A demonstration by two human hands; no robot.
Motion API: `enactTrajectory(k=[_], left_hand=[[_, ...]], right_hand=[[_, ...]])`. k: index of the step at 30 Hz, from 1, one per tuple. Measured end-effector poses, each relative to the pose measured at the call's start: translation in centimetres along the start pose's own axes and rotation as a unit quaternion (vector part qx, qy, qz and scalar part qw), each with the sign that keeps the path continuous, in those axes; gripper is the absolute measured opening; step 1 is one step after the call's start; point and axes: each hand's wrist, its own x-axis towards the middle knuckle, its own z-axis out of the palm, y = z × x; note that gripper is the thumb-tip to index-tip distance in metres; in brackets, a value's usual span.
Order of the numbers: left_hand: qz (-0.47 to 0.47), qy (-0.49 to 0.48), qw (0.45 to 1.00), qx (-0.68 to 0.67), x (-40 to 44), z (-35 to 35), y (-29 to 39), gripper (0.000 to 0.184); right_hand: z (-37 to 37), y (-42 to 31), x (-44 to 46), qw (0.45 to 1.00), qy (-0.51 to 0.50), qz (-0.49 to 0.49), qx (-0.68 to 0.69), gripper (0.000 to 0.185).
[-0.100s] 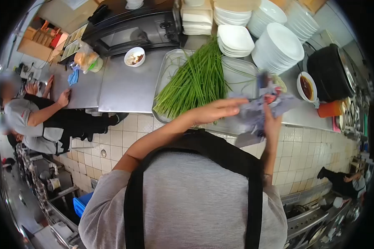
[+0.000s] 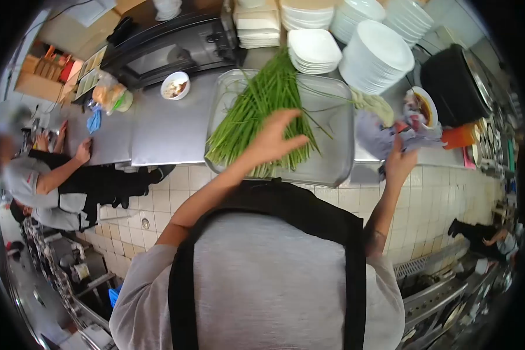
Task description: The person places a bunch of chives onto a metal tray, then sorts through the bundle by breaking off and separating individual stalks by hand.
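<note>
A heap of long green chives (image 2: 245, 119) lies in a shallow metal tray (image 2: 337, 166) on the counter. Over the cut ends hovers my left hand (image 2: 274, 140), fingers and thumb spread, holding nothing; whether it touches the stalks I cannot tell. To the right of the tray, my right hand (image 2: 401, 162) grips a crumpled grey-purple bundle with red patches (image 2: 376, 135), blurred, its material unclear. Behind the bundle lies a pale yellowish cloth (image 2: 374, 107). A white bowl of dark sauce (image 2: 430, 111) is partly hidden by the bundle.
Stacks of white plates (image 2: 376, 58) stand behind the tray. A black cooker (image 2: 452, 84) and an orange container (image 2: 458, 137) are at the right. On the left are a small bowl (image 2: 175, 86), a black oven (image 2: 175, 55) and people (image 2: 41, 175) at the counter.
My left hand has moved left, away from the bundle, to above the chives, and its fingers have spread. My right hand has carried the bundle rightward off the tray, towards the sauce bowl.
</note>
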Motion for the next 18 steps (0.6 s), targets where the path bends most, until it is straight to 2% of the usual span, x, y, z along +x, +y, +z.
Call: enactTrajectory(k=[1,2,3,5,6,7,8,11,14,15,17,18], left_hand=[[-0.001,0.075,0.99,0.122,0.2,0.2,-1.2,0.07],[-0.056,0.119,0.981,0.145,0.3,0.7,-2.3,0.074],[-0.146,0.131,0.969,0.151,0.8,0.9,-3.4,0.093],[-0.253,0.11,0.933,0.234,1.1,0.9,-4.3,0.107],[-0.307,0.099,0.906,0.275,1.1,1.0,-4.9,0.114],[-0.352,0.062,0.897,0.261,1.1,1.5,-6.8,0.124],[-0.367,0.049,0.891,0.263,0.7,1.7,-7.5,0.123],[-0.422,0.025,0.874,0.239,1.2,0.9,-6.7,0.117],[-0.391,0.082,0.886,0.238,0.9,1.1,-9.0,0.105],[-0.37,0.071,0.898,0.226,0.9,0.7,-9.6,0.096],[-0.326,0.051,0.923,0.199,0.8,-0.8,-10.9,0.079],[-0.334,0.043,0.939,0.069,0.8,-1.6,-12.5,0.072]], right_hand=[[-1.3,0.8,1.2,0.998,0.06,0.006,-0.026,0.035],[-2.5,1.9,2.6,0.991,0.12,0.01,-0.051,0.036],[-3.1,2.9,4.1,0.981,0.18,0.012,-0.069,0.038],[-1.8,6.7,6.0,0.97,0.056,0.076,-0.224,0.051],[-0.7,8.3,6.2,0.949,-0.01,0.108,-0.296,0.057],[1.3,8.9,5.3,0.915,-0.083,0.1,-0.382,0.067],[3.0,8.9,4.2,0.869,-0.154,0.09,-0.461,0.077],[4.5,8.6,3.6,0.863,-0.233,0.172,-0.415,0.097],[4.0,6.0,3.4,0.885,-0.147,0.158,-0.412,0.099],[3.9,3.6,2.8,0.896,-0.104,0.108,-0.418,0.087],[6.4,4.7,0.8,0.958,-0.106,-0.06,-0.26,0.082],[7.5,4.8,0.0,0.968,-0.103,-0.145,-0.176,0.079]])
